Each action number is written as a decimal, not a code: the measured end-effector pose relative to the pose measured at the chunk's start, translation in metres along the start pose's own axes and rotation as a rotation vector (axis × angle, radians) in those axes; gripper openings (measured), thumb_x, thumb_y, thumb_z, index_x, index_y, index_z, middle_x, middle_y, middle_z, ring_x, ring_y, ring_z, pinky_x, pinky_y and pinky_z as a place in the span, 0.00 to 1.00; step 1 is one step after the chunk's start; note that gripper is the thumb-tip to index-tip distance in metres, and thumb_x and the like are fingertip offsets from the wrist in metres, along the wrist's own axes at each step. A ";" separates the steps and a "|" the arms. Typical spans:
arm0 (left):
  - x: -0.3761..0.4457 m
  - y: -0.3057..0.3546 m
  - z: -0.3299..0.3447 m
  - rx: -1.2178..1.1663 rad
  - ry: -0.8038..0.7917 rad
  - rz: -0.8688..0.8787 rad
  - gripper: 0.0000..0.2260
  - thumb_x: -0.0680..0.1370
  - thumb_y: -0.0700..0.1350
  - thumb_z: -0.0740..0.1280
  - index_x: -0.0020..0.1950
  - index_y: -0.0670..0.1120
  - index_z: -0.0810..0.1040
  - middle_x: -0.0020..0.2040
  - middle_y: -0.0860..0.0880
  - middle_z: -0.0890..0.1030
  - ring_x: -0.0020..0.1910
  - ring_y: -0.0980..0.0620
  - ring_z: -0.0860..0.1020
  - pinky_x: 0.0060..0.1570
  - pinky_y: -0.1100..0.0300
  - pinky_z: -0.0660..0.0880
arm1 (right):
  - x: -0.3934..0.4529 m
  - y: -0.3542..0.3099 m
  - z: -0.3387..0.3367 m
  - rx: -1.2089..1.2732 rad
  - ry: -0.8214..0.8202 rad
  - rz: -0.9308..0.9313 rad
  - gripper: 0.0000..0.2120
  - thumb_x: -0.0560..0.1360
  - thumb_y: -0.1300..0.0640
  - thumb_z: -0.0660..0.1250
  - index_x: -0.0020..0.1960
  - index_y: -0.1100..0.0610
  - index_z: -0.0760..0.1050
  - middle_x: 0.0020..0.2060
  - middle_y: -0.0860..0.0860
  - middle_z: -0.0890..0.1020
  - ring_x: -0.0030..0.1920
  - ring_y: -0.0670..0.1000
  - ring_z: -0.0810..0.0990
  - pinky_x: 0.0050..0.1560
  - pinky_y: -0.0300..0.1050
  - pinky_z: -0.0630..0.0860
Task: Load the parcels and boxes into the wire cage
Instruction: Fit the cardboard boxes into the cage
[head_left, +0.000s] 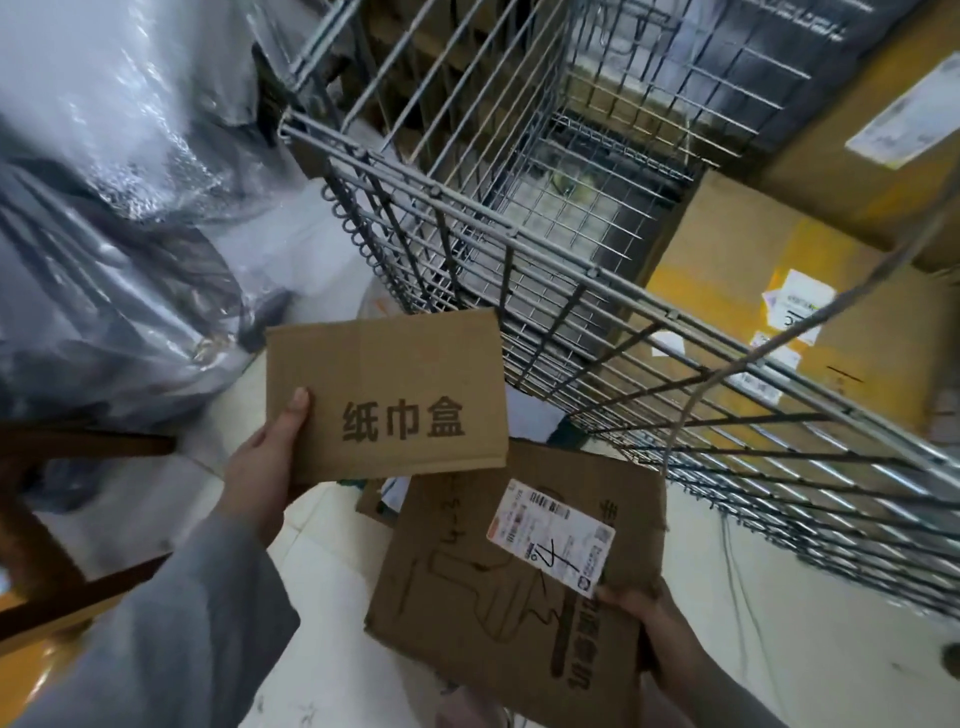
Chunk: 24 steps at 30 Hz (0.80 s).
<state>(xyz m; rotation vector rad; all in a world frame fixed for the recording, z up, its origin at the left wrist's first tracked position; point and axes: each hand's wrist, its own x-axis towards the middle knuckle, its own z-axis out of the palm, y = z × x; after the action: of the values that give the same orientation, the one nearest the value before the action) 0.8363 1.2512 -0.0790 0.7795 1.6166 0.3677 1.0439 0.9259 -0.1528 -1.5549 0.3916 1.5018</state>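
Boxes: left hand (262, 470) small box (387, 397) | right hand (641, 621) labelled box (511, 582) (below cage rim (519, 239))

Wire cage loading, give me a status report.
Left hand grips small printed brown cardboard box. Right hand grips larger labelled cardboard box. Both outside grey wire cage; nothing blocking its open top.

Printed "纸巾盒" in dark characters on the small cardboard box (384, 395), frame centre. Unreadably small print on the shipping label (550, 535) of the lower box (498, 613).
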 end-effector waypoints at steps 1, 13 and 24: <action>-0.001 -0.003 0.001 -0.005 0.000 0.001 0.22 0.74 0.61 0.66 0.61 0.49 0.74 0.53 0.47 0.81 0.50 0.49 0.80 0.43 0.57 0.75 | -0.001 0.000 -0.003 -0.018 0.000 0.003 0.49 0.43 0.56 0.84 0.63 0.61 0.74 0.52 0.62 0.84 0.49 0.65 0.84 0.44 0.58 0.82; -0.008 -0.012 -0.044 -0.009 0.055 -0.059 0.15 0.73 0.61 0.68 0.49 0.50 0.77 0.56 0.46 0.81 0.59 0.43 0.78 0.60 0.36 0.72 | -0.001 -0.052 0.024 -0.333 0.102 -0.239 0.37 0.46 0.59 0.81 0.52 0.51 0.71 0.47 0.51 0.83 0.46 0.51 0.84 0.42 0.46 0.81; -0.010 -0.035 -0.088 -0.333 0.009 -0.069 0.32 0.66 0.69 0.69 0.65 0.54 0.75 0.64 0.47 0.78 0.64 0.42 0.74 0.56 0.37 0.74 | -0.030 -0.079 0.015 -0.662 0.189 -0.476 0.50 0.43 0.44 0.81 0.63 0.45 0.67 0.56 0.49 0.75 0.57 0.50 0.77 0.54 0.54 0.79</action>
<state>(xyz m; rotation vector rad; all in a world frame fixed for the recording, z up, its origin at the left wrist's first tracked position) 0.7422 1.2360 -0.0757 0.4688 1.5345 0.5733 1.0879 0.9689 -0.0928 -2.1215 -0.4018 1.1569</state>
